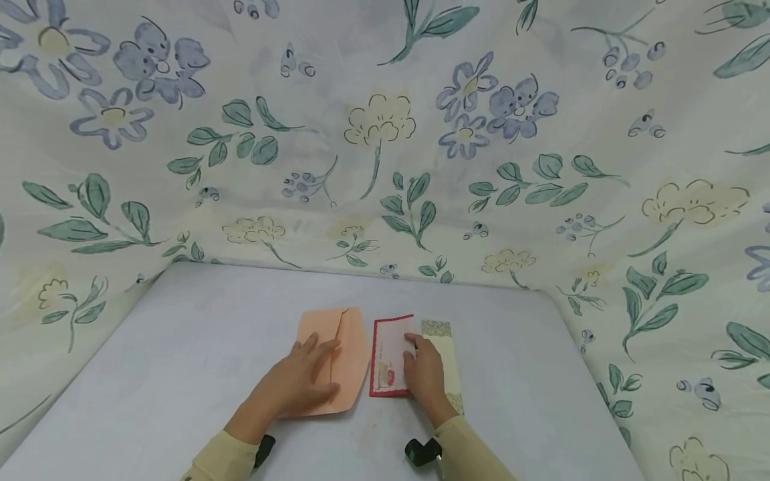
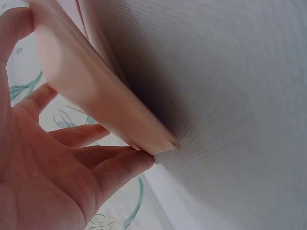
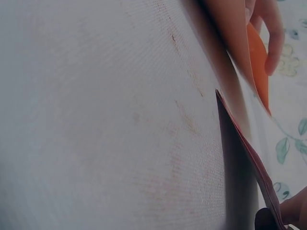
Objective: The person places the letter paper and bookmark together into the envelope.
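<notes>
A peach envelope (image 1: 355, 361) lies on the table with its flap side up. My left hand (image 1: 301, 377) rests on it with fingers spread. In the left wrist view, the fingertips (image 2: 144, 160) touch the envelope (image 2: 96, 91), whose near edge stands slightly off the table. To its right is a greeting card (image 1: 388, 354) with a red border, small print and a little picture. My right hand (image 1: 428, 374) holds this card by its right side. The right wrist view shows the card (image 3: 254, 158) edge-on, tilted above the table; the grip is mostly out of frame.
A cream card or envelope with gold glittery ends (image 1: 438, 328) lies right of the red-bordered card, partly under the right hand. The white table (image 1: 180, 374) meets a floral cloth (image 1: 325, 153) at its back and sides. Dark wrist devices (image 1: 422, 452) sit by the sleeves.
</notes>
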{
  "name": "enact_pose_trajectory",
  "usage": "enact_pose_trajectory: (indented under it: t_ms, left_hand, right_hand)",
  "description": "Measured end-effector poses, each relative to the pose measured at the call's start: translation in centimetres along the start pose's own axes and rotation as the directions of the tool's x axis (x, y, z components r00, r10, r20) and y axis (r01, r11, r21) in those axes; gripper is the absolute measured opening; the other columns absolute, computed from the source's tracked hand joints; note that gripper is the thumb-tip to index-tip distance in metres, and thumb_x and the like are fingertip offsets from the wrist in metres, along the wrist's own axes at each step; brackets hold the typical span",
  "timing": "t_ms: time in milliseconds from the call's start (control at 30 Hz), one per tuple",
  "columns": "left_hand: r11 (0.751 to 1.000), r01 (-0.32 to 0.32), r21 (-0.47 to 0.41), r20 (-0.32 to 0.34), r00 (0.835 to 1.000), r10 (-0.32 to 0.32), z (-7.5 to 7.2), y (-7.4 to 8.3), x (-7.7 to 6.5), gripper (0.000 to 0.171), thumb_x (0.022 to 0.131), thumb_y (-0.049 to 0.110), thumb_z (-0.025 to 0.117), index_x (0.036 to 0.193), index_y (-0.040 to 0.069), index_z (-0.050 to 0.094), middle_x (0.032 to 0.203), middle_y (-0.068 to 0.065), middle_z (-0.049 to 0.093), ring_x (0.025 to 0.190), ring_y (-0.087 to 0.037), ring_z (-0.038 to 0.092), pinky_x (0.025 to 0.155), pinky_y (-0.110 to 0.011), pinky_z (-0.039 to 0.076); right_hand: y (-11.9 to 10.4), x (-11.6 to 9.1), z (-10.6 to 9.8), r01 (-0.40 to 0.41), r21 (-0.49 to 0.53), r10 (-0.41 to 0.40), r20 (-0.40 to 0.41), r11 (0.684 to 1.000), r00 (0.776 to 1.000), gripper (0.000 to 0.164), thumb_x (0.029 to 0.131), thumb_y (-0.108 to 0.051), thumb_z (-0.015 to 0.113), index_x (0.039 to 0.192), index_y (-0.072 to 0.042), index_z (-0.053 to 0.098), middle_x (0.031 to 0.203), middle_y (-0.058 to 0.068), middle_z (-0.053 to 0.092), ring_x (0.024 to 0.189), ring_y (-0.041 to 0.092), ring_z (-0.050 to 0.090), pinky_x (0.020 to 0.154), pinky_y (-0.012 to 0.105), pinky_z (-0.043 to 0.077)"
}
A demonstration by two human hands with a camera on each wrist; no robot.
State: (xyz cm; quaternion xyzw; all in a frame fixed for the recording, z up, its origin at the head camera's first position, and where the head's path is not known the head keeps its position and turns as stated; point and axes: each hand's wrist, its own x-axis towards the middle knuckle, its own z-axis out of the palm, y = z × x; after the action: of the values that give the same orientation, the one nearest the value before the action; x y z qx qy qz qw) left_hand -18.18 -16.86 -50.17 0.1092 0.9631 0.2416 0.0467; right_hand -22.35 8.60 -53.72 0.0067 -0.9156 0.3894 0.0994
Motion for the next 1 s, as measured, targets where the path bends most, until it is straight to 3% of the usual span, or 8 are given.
enact_pose_trajectory:
  t_ms: [567,1000]
  left_hand:
    - [1.0,0.007,0.001,-0.003,1.0,-0.007,-0.09,0.18,-0.09,0.074,0.084,0.047,0.077,0.149,0.021,0.051,0.158,-0.028,0.035,0.135,-0.064,0.036,0.098,-0.071,0.042]
    - [1.0,0.002,0.0,-0.005,1.0,-0.002,-0.21,0.29,-0.19,0.075,0.084,0.047,0.078,0.149,0.02,0.051,0.157,-0.029,0.036,0.135,-0.063,0.036,0.098,-0.071,0.043]
  right_hand:
    - [0.06,-0.09,-0.16,-0.001,0.044,0.002,-0.024,0.999,1.0,0.031,0.095,-0.003,0.065,0.126,-0.004,0.067,0.118,0.012,0.068,0.096,0.024,0.064,0.082,0.042,0.054]
    - [-0.11,-0.21,-0.4,-0.004,0.095,0.008,-0.037,0.995,0.999,0.031,0.096,-0.002,0.064,0.127,-0.005,0.067,0.125,0.013,0.067,0.102,0.026,0.065,0.087,0.045,0.054]
